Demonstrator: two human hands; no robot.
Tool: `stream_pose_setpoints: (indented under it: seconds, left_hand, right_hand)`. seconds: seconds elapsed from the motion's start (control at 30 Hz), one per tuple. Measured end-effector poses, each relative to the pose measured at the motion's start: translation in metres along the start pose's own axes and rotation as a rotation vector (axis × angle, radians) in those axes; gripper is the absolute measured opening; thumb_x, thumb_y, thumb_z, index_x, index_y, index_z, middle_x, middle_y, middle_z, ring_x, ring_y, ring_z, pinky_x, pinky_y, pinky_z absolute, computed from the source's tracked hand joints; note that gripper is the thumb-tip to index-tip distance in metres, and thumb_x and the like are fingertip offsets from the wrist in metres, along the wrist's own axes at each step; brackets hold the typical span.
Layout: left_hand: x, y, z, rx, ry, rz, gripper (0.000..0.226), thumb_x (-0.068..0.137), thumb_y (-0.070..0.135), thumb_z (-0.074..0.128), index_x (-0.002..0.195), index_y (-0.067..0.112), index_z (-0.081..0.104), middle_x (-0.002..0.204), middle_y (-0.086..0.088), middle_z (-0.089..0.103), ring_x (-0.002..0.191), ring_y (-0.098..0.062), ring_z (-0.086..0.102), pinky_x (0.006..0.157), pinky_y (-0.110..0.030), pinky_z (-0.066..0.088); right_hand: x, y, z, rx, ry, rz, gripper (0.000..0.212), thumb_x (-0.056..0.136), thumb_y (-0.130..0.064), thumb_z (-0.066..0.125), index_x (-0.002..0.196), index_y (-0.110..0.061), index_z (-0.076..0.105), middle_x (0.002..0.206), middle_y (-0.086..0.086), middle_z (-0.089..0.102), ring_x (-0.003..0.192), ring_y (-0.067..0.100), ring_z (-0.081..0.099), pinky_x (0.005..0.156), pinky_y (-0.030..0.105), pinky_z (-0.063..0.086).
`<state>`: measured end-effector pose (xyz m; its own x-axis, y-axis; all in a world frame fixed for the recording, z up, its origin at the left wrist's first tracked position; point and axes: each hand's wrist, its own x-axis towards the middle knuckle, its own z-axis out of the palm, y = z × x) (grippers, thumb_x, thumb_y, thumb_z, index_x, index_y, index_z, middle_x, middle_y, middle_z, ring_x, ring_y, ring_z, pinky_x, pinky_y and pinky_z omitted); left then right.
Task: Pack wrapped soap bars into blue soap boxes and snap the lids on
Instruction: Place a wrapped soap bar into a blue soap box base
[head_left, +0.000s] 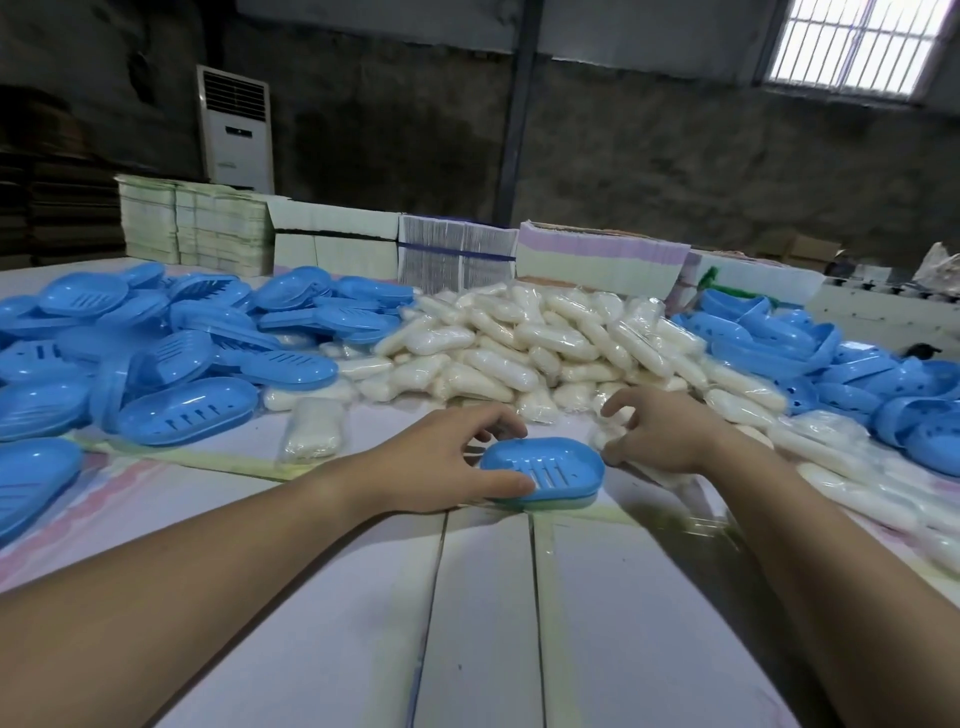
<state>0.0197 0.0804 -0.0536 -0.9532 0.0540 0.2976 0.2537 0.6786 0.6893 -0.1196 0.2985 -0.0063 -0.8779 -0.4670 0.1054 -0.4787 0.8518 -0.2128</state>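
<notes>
soap box (543, 470) contents hidden under its lid, right hand (660, 434) fingertips blurred

Head cam, fwd-down, close over table (483, 623)

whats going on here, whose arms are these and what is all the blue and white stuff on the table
There is no machine here. The single picture comes from a camera worn on a person's head, looking forward and down, so the two bare arms are that person's own.

The left hand grips a closed blue soap box on the table, thumb on its slotted lid. The right hand reaches into wrapped soap bars beside the box; whether it holds one cannot be told.

Behind the hands lies a big pile of wrapped white soap bars. Heaps of loose blue box parts sit to the left and right. Stacks of flat cartons line the far edge.
</notes>
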Motion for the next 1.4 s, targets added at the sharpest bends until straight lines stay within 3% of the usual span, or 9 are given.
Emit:
stream_pose_setpoints:
  seconds: [0.13,0.23,0.4,0.57,0.7,0.93,1.2,1.33,1.4]
  left_hand:
    - [-0.001,0.000,0.000,-0.013,-0.010,-0.014,0.040,0.079,0.044,0.079,0.113,0.043,0.059,0.116,0.016,0.061,0.109,0.002,0.058,0.091,-0.013,0.049]
    - [0.000,0.000,0.000,-0.022,-0.004,-0.036,0.046,0.075,0.048,0.079,0.113,0.047,0.055,0.112,0.017,0.061,0.107,0.000,0.059,0.096,-0.020,0.051]
    - [0.000,-0.001,0.000,0.017,0.006,-0.038,0.057,0.074,0.044,0.083,0.123,0.042,0.053,0.105,0.016,0.066,0.099,0.002,0.063,0.094,-0.021,0.052]
    - [0.001,-0.002,0.001,0.038,0.018,-0.042,0.041,0.081,0.044,0.079,0.115,0.043,0.056,0.105,0.021,0.064,0.098,0.004,0.060,0.091,-0.016,0.050]
    - [0.002,-0.002,0.000,0.101,0.052,-0.026,0.026,0.085,0.050,0.073,0.106,0.043,0.059,0.107,0.026,0.059,0.099,0.016,0.050,0.077,0.003,0.037]
    - [0.004,-0.007,0.001,0.069,0.055,-0.087,0.080,0.059,0.075,0.068,0.129,0.041,0.052,0.107,0.021,0.061,0.098,0.004,0.060,0.091,-0.019,0.051]
    - [0.003,-0.005,0.001,0.066,0.045,-0.039,0.026,0.077,0.053,0.079,0.097,0.039,0.068,0.095,0.024,0.066,0.094,0.005,0.059,0.079,-0.010,0.046]
    - [0.004,-0.008,0.000,0.087,0.046,-0.060,0.026,0.078,0.054,0.078,0.096,0.037,0.071,0.099,0.016,0.069,0.095,0.002,0.062,0.083,-0.016,0.048]
    - [0.005,-0.007,0.000,0.111,0.040,-0.078,0.025,0.078,0.057,0.077,0.095,0.041,0.070,0.105,0.016,0.068,0.099,0.003,0.060,0.086,-0.016,0.048]
  right_hand:
    - [-0.003,-0.003,-0.007,0.253,0.193,-0.069,0.055,0.073,-0.031,0.080,0.125,-0.035,0.060,0.093,-0.002,0.062,0.085,0.017,0.060,0.074,0.029,0.044]
    - [-0.009,-0.014,-0.017,0.541,0.355,-0.182,0.041,0.072,-0.029,0.080,0.110,-0.041,0.067,0.088,-0.006,0.061,0.077,0.011,0.060,0.066,0.026,0.046]
    - [-0.021,-0.033,-0.026,0.791,0.324,-0.334,0.033,0.069,-0.028,0.083,0.098,-0.039,0.072,0.092,0.005,0.069,0.077,0.019,0.063,0.070,0.026,0.055]
    - [-0.019,-0.028,-0.022,0.741,0.264,-0.357,0.038,0.065,-0.014,0.089,0.096,-0.031,0.074,0.087,0.013,0.062,0.066,0.004,0.052,0.063,0.012,0.048]
    - [-0.019,-0.024,-0.020,0.743,0.199,-0.324,0.044,0.063,-0.009,0.090,0.096,-0.032,0.073,0.105,0.002,0.070,0.081,0.017,0.060,0.070,0.015,0.053]
    - [-0.020,-0.030,-0.013,0.872,0.087,-0.349,0.041,0.063,-0.006,0.088,0.095,-0.029,0.075,0.102,-0.001,0.072,0.070,0.010,0.061,0.065,0.019,0.055]
    - [-0.019,-0.030,-0.009,0.913,-0.169,-0.380,0.036,0.067,-0.002,0.086,0.096,-0.020,0.073,0.094,0.004,0.067,0.081,0.009,0.065,0.067,0.020,0.054]
    - [-0.017,-0.026,-0.010,0.504,-0.090,-0.395,0.037,0.068,-0.022,0.088,0.099,-0.029,0.070,0.105,-0.001,0.065,0.082,0.004,0.058,0.073,0.012,0.047]
    - [-0.016,-0.021,-0.013,0.337,-0.150,-0.385,0.039,0.070,-0.030,0.087,0.103,-0.035,0.068,0.110,-0.007,0.063,0.091,0.004,0.057,0.074,0.012,0.045]
